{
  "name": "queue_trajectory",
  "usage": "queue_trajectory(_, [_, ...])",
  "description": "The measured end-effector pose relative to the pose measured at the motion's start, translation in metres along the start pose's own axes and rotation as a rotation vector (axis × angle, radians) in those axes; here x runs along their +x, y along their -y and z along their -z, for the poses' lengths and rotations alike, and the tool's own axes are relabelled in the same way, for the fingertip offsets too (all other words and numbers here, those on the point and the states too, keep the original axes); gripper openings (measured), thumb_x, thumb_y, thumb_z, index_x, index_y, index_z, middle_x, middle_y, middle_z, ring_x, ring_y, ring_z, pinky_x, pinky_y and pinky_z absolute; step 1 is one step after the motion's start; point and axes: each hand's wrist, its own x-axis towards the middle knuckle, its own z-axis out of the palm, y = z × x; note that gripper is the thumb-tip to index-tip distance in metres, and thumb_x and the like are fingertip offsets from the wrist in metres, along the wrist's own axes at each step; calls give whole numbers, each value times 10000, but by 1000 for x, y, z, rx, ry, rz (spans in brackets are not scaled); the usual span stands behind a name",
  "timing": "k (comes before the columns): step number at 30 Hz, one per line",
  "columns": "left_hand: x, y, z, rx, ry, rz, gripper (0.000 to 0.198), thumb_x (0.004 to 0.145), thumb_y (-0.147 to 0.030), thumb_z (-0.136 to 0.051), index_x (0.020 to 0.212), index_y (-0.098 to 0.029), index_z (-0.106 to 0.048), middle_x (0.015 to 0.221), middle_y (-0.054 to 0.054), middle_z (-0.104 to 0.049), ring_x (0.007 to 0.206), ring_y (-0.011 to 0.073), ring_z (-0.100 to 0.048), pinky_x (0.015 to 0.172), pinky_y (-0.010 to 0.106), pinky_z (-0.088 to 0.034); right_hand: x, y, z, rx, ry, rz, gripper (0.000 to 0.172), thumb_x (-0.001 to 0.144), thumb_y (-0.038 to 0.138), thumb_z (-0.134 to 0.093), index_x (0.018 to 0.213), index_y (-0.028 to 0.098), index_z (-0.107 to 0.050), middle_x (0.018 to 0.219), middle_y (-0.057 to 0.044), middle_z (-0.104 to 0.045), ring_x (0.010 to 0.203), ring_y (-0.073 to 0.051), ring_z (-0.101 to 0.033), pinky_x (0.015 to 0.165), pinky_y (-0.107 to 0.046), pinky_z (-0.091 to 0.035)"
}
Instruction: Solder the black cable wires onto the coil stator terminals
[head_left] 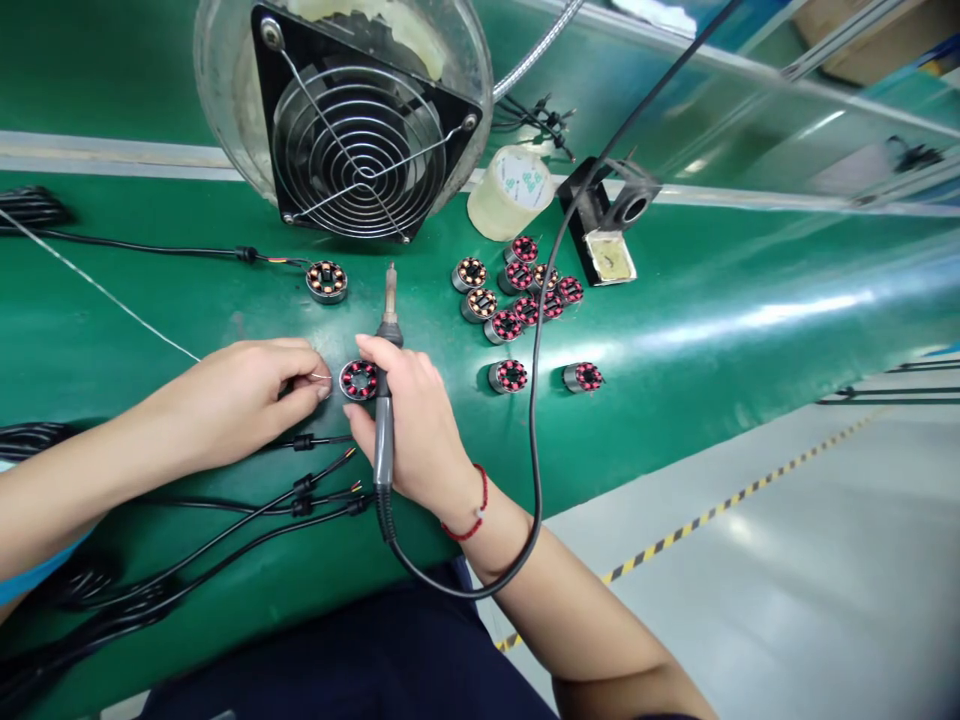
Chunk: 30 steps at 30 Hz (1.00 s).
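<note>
A soldering iron [384,435] with a dark grey handle lies across my right hand [412,420], its tip pointing toward the fan. The thumb and index finger of that hand are also at a small round motor stator [359,380] with red windings. To its left, my left hand [281,385] pinches a thin silvery wire [321,377], whose end shows at the fingertips. A pale strand [97,283] runs from the upper left down behind that hand. Above sits a stator with copper windings [326,282], joined to a black cable [150,245].
A fan with a wire guard [364,150] stands at the back. Right of it are a tape roll [511,192], an iron stand [592,220] and several stators [504,326]. Black cables [255,505] lie at lower left; the iron's cord [534,400] loops over my right forearm.
</note>
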Motion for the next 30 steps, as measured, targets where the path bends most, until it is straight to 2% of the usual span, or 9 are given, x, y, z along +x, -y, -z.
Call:
queue_trajectory(5, [2, 0, -3, -370, -29, 230, 410, 760, -592, -544, 764, -203, -675, 691, -8, -597, 645, 151, -502, 636, 289, -400, 1, -1, -1, 8, 10, 1, 475, 957, 202, -567, 1430, 220, -529, 1187, -93, -711, 1070, -270, -630, 975, -453, -524])
queue_trajectory(8, [5, -2, -3, -505, -153, 355, 404, 695, -584, -617, 800, -200, -688, 727, -13, -620, 644, 134, -481, 621, 268, -377, 0, -4, -1, 26, 2, 65, 454, 981, 201, -539, 1435, 212, -516, 1173, -88, -713, 1045, -256, -624, 951, -426, -523])
queue_trajectory(10, [6, -3, -2, -504, -259, 373, 376, 693, -567, -619, 795, -207, -665, 689, -29, -578, 594, 115, -423, 582, 257, -328, -2, -4, 0, 21, 4, 103, 437, 1010, 215, -506, 1447, 210, -506, 1162, -85, -711, 1020, -246, -615, 931, -412, -516])
queue_trajectory(12, [7, -5, 0, -438, -277, 346, 390, 725, -598, -569, 752, -215, -634, 656, -27, -552, 569, 116, -400, 563, 263, -308, -3, -4, 1, 4, 16, 127, 424, 1036, 234, -476, 1459, 220, -501, 1148, -78, -706, 1000, -237, -602, 912, -401, -503])
queue_trajectory(16, [9, -4, 4, -305, -108, 276, 527, 748, -724, -446, 621, -230, -581, 598, -1, -538, 585, 150, -443, 574, 283, -333, -5, -1, 0, -49, 25, 168, 389, 1072, 252, -435, 1451, 247, -519, 1068, -52, -693, 964, -215, -575, 837, -356, -462])
queue_trajectory(18, [9, -1, 6, -293, -52, 290, 492, 710, -704, -494, 616, -233, -599, 599, -4, -548, 595, 155, -453, 589, 283, -343, -5, -1, 1, -61, 18, 178, 377, 1080, 255, -423, 1443, 246, -524, 1035, -43, -689, 960, -208, -571, 817, -342, -449])
queue_trajectory(21, [6, 6, 8, -348, -46, 288, 405, 685, -612, -557, 689, -228, -685, 718, 11, -678, 690, 175, -552, 663, 288, -406, -5, -2, 2, -48, -2, 169, 377, 1073, 260, -425, 1436, 227, -517, 1065, -53, -699, 968, -214, -578, 839, -347, -455])
queue_trajectory(26, [1, 9, 9, -253, 26, 7, 362, 853, -487, -543, 806, -213, -775, 859, 28, -755, 802, 175, -647, 800, 300, -478, -4, -7, 8, 6, 68, 136, 431, 1029, 251, -494, 1459, 230, -479, 1240, -82, -708, 1026, -233, -615, 913, -387, -481])
queue_trajectory(30, [-3, 5, 12, -108, -57, -120, 373, 939, -420, -481, 905, -228, -798, 910, 36, -741, 818, 171, -664, 810, 300, -485, -2, -8, 14, 34, 104, 68, 492, 965, 177, -514, 1450, 258, -488, 1289, -76, -707, 1082, -246, -636, 981, -430, -495])
